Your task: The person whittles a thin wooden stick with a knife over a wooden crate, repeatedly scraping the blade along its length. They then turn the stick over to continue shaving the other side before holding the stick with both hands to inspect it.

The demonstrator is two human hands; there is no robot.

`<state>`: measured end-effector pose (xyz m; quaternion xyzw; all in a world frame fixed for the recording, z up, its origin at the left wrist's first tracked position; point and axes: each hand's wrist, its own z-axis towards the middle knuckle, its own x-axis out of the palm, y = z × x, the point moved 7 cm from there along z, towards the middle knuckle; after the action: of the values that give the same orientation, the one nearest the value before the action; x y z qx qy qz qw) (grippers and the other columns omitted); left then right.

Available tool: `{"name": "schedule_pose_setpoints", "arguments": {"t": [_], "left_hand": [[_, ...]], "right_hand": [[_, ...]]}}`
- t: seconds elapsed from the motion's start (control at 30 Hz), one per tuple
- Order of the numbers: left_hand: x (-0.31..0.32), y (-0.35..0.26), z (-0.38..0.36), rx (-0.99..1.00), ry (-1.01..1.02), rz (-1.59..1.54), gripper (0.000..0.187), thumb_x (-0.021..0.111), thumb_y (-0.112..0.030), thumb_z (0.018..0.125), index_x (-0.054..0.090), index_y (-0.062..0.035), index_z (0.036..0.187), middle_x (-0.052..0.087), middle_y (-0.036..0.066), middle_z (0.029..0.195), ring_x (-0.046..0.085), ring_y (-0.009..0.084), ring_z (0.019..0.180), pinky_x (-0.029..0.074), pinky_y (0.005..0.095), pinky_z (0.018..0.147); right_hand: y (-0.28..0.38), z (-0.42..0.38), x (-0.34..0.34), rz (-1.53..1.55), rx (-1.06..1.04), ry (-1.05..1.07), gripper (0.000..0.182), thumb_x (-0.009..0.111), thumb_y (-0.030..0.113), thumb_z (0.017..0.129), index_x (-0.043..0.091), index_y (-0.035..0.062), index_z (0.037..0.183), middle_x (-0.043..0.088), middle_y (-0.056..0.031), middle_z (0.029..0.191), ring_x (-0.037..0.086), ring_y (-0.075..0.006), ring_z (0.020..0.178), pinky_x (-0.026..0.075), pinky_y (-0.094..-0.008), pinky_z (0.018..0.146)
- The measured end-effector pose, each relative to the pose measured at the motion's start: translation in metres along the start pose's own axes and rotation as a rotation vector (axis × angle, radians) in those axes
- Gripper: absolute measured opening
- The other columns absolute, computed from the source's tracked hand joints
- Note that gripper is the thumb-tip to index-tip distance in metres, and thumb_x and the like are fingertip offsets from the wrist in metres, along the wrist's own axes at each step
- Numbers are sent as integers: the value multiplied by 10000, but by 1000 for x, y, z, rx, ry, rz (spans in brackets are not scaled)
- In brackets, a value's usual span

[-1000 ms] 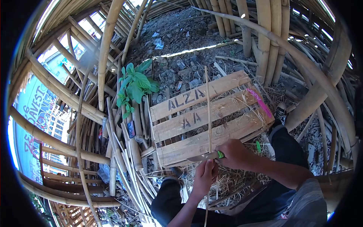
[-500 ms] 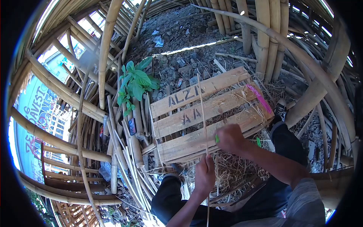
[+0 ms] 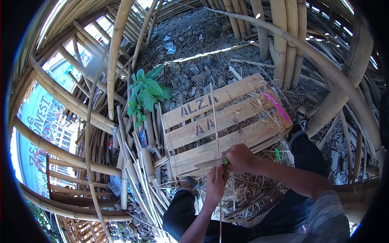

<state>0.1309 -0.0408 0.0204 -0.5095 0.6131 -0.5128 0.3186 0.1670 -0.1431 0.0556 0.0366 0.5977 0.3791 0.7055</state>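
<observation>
Head view: a person sits among stacked bamboo poles [image 3: 113, 60], dark-trousered knees near the bottom edge. The left hand [image 3: 216, 180] is closed around a thin bamboo strip [image 3: 214, 121] that stands upright in front of a wooden crate [image 3: 194, 133]. The right hand [image 3: 239, 158] grips a green-handled knife [image 3: 210, 163], blade lying across the strip just above the left fist. The strip looks light, stiff yet springy, likely sharp-edged; holding it low, near the blade, seems steadiest. Shavings [image 3: 243, 190] litter the ground near the knees. A leafy plant [image 3: 146, 91] grows far left.
</observation>
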Motion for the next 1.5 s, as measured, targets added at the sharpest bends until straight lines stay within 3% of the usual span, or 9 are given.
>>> {"name": "schedule_pose_setpoints", "arguments": {"t": [0.2, 0.3, 0.6, 0.7, 0.8, 0.97, 1.17, 1.4, 1.5], "left_hand": [[4, -19, -10, 205, -78, 309, 330, 322, -186, 960, 371, -3, 689, 359, 38, 508, 320, 117, 445, 268, 326, 440], [17, -25, -18, 234, -82, 703, 337, 315, -214, 965, 405, -5, 718, 368, 26, 524, 325, 104, 473, 276, 316, 443], [3, -8, -6, 147, -61, 377, 277, 337, -147, 951, 393, -6, 720, 352, 48, 551, 320, 133, 484, 300, 300, 479], [17, -44, -21, 707, -166, 823, 248, 347, -108, 933, 401, 30, 734, 428, 187, 573, 358, 327, 488, 325, 372, 496], [8, -35, -18, 191, -129, 782, 236, 363, -108, 929, 434, 37, 756, 480, 251, 558, 481, 435, 530, 329, 465, 468], [9, -30, -22, 280, -107, 645, 300, 353, -142, 942, 393, 30, 699, 394, 158, 493, 331, 228, 409, 275, 370, 437], [14, -44, -26, 536, -173, 813, 226, 384, -106, 920, 408, 25, 737, 476, 258, 557, 483, 456, 537, 339, 509, 464], [32, -15, -39, 203, 20, 739, 233, 378, -112, 929, 409, 25, 744, 420, 230, 514, 422, 436, 491, 298, 447, 443], [26, -21, -32, 268, -16, 692, 222, 382, -105, 924, 410, 29, 749, 427, 235, 529, 424, 444, 506, 300, 450, 448]], "right_hand": [[6, -6, -3, -43, -55, -50, 179, 642, 225, 640, 608, 49, 645, 587, -153, 579, 613, -313, 579, 488, -412, 550], [-59, 6, -28, -159, 243, -192, 148, 632, 204, 652, 618, 57, 639, 586, -144, 573, 607, -305, 553, 482, -409, 532], [0, -9, 4, -72, 76, -61, 150, 631, 182, 631, 604, 36, 611, 561, -150, 537, 590, -300, 518, 472, -418, 517], [-5, -7, 5, -65, 39, -68, 161, 615, 191, 645, 602, 37, 597, 572, -158, 554, 599, -305, 538, 476, -417, 526], [-64, 6, -14, -177, 400, -117, 166, 606, 197, 661, 606, 47, 588, 580, -163, 568, 603, -310, 546, 477, -417, 529], [-72, 7, -40, -224, 271, -259, 159, 606, 191, 665, 614, 45, 601, 573, -149, 540, 593, -310, 512, 476, -426, 520], [-2, -4, 1, -73, -18, -50, 122, 613, 159, 648, 601, 56, 585, 550, -156, 516, 577, -312, 492, 470, -426, 515], [-112, 9, -61, -168, 624, -128, 193, 620, 205, 711, 626, 31, 630, 582, -150, 565, 595, -274, 510, 470, -418, 503], [-53, 0, -27, -269, 232, -60, 207, 619, 213, 717, 620, 31, 619, 584, -140, 562, 599, -274, 517, 471, -404, 500]]}}
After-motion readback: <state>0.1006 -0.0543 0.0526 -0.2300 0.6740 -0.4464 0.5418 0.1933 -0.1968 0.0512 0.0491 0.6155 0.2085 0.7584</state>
